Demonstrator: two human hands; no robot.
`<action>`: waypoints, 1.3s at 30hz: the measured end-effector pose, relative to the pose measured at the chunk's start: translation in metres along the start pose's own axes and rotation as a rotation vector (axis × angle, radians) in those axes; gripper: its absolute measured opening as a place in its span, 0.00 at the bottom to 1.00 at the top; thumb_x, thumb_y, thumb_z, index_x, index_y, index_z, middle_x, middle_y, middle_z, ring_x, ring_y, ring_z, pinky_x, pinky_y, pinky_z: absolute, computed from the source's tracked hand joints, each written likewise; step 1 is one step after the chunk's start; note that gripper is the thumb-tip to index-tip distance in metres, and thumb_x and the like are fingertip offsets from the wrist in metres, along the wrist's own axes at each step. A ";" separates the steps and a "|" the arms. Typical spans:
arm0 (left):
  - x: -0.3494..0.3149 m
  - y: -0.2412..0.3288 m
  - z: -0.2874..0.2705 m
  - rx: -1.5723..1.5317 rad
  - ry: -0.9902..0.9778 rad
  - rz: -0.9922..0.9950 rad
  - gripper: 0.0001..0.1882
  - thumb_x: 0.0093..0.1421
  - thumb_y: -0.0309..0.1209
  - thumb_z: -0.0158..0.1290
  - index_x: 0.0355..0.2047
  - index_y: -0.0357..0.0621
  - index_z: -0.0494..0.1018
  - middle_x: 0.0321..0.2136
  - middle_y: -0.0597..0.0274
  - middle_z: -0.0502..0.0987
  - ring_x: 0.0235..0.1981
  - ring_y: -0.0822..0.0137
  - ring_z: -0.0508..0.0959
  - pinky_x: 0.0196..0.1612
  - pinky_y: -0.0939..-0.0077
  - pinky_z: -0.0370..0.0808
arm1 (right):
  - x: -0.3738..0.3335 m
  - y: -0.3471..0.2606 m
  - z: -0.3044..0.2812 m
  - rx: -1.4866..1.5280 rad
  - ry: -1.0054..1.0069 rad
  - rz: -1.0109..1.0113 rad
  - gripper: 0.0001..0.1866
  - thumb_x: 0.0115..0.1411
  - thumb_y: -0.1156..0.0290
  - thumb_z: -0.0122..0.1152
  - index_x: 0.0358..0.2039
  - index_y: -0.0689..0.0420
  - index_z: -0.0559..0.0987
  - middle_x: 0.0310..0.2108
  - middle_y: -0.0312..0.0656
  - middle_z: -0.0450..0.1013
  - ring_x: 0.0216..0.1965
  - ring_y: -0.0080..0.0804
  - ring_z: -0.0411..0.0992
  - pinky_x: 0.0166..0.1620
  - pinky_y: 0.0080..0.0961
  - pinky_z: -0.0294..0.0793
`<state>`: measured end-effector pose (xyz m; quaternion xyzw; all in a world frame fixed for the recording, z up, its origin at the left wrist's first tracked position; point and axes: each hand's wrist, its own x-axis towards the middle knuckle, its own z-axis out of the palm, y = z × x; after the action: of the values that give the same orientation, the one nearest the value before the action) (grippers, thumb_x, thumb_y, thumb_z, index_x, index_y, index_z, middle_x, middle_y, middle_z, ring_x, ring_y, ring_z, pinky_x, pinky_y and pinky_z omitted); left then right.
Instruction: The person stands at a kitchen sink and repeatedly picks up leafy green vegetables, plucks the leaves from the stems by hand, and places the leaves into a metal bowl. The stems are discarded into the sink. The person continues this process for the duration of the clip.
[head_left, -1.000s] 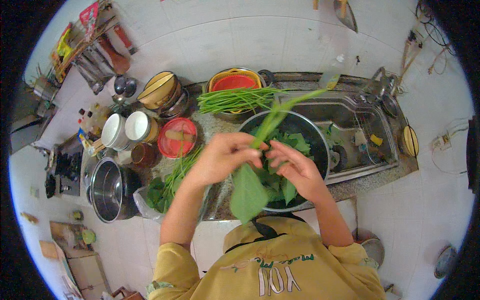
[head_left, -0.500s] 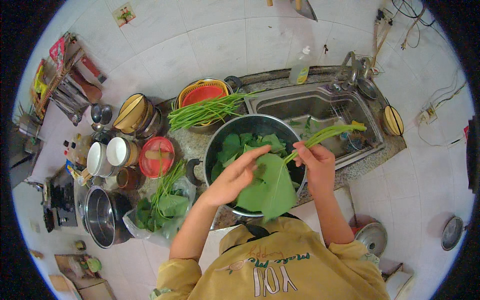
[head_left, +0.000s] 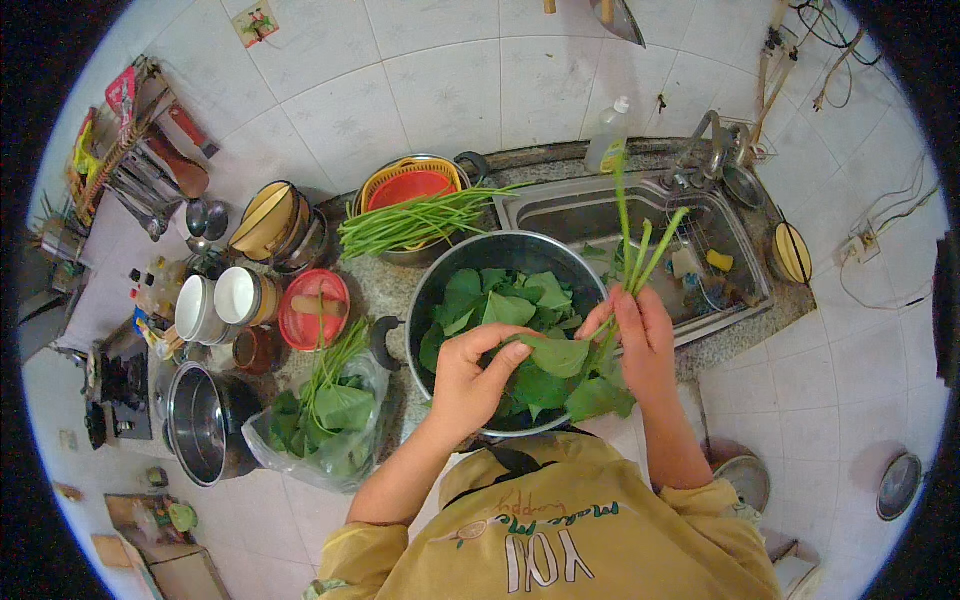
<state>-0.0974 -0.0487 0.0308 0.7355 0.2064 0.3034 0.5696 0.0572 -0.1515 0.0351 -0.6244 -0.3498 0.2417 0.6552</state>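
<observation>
My right hand (head_left: 643,340) is closed around a few green leafy stems (head_left: 643,255), their bare ends pointing up toward the sink. Between the thumb and fingers of my left hand (head_left: 478,375) is the edge of a broad green leaf (head_left: 560,356) belonging to that bunch. More leaves hang below my right hand over the near rim. Both hands are above a large dark-handled pot (head_left: 425,275), which holds loose green leaves (head_left: 510,300). Bare stems (head_left: 425,222) lie across a yellow colander (head_left: 385,180) behind the pot.
Left of the pot, a clear plastic bag (head_left: 355,465) holds uncut greens, near a red plate (head_left: 300,330). Stacked bowls (head_left: 240,298) and a steel pot (head_left: 205,430) stand farther left. The sink (head_left: 740,285) and a soap bottle (head_left: 606,135) are at the right.
The stems in my right hand have swung from pointing right to pointing up. My left hand has come down slightly and its fingers have closed on a leaf.
</observation>
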 end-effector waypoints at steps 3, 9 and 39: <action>0.002 -0.003 0.005 -0.168 0.007 -0.106 0.08 0.55 0.26 0.48 0.31 0.33 0.72 0.25 0.65 0.75 0.25 0.78 0.70 0.30 0.84 0.67 | -0.003 -0.006 -0.003 -0.083 -0.063 -0.033 0.09 0.61 0.67 0.38 0.32 0.58 0.66 0.20 0.36 0.71 0.21 0.20 0.64 0.27 0.17 0.63; 0.008 -0.005 0.016 -0.513 0.020 -0.274 0.10 0.57 0.30 0.47 0.30 0.34 0.72 0.26 0.66 0.75 0.26 0.79 0.71 0.31 0.86 0.67 | -0.004 -0.001 -0.013 0.063 -0.077 -0.018 0.08 0.61 0.68 0.39 0.32 0.58 0.66 0.20 0.36 0.71 0.21 0.20 0.64 0.27 0.16 0.63; -0.008 -0.003 0.012 0.093 0.467 0.344 0.10 0.44 0.17 0.47 0.29 0.37 0.63 0.27 0.60 0.64 0.31 0.67 0.65 0.36 0.80 0.63 | -0.027 -0.019 -0.012 -0.070 0.141 -0.200 0.07 0.44 0.78 0.62 0.25 0.58 0.73 0.23 0.39 0.73 0.26 0.24 0.71 0.30 0.19 0.69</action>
<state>-0.0949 -0.0621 0.0244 0.6953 0.2178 0.5467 0.4125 0.0470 -0.1820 0.0496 -0.6243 -0.3717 0.1183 0.6768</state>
